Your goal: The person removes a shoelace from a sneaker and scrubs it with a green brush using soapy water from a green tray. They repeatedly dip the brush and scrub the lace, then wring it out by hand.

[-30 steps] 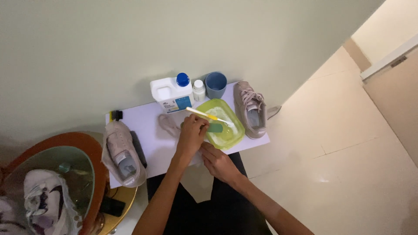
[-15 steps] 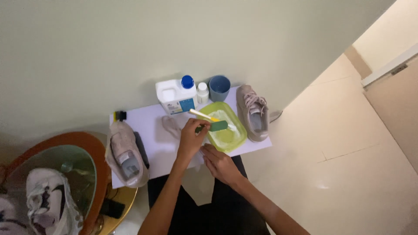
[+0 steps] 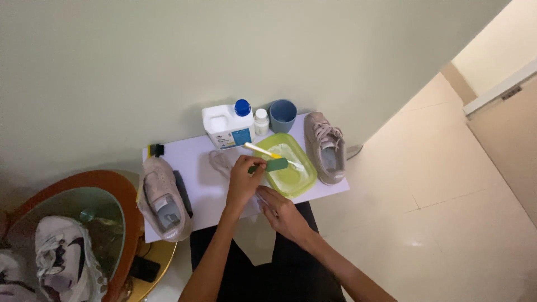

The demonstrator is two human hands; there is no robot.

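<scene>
At far left a glass-topped round table [image 3: 84, 223] carries a white sneaker [image 3: 64, 263]. On the white sheet [image 3: 193, 162] a beige shoe [image 3: 162, 198] lies at the left edge, untouched. The left hand [image 3: 243, 182] grips a green brush [image 3: 274, 165] by its handle, head over the green tray [image 3: 291, 168]; wrist bent, fingers closed around it. The right hand [image 3: 279, 210] presses down a pale insole or cloth [image 3: 251, 201], fingers narrow; what it grips I cannot tell. A yellow brush [image 3: 268, 154] rests in the tray's foamy water. Behind stand a white jug [image 3: 226, 126], small bottle [image 3: 261, 121] and blue cup [image 3: 283, 114]. The second shoe [image 3: 327, 148] waits at right, so cleaning looks early on
</scene>
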